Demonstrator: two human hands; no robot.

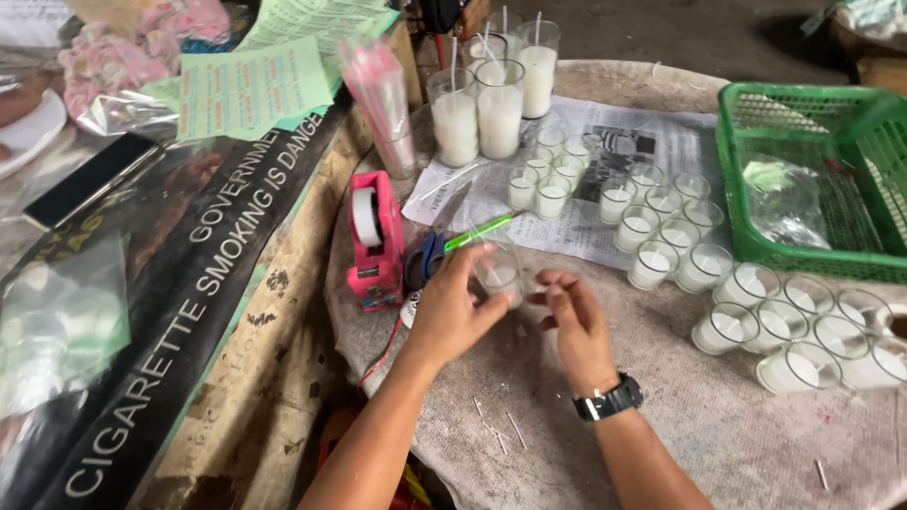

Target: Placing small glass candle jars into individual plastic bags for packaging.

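A small clear glass candle cup [498, 274], part-filled with white wax, sits upright on the cloth-covered table.

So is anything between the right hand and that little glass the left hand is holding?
Nothing visible. The left hand holds the small glass candle cup, and the right hand sits just beside it with only bare cloth-covered table between.

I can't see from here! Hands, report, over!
Left hand grips small glass candle cup. Right hand empty, fingers beside cup. Pink tape dispenser close left; nothing between the hands.
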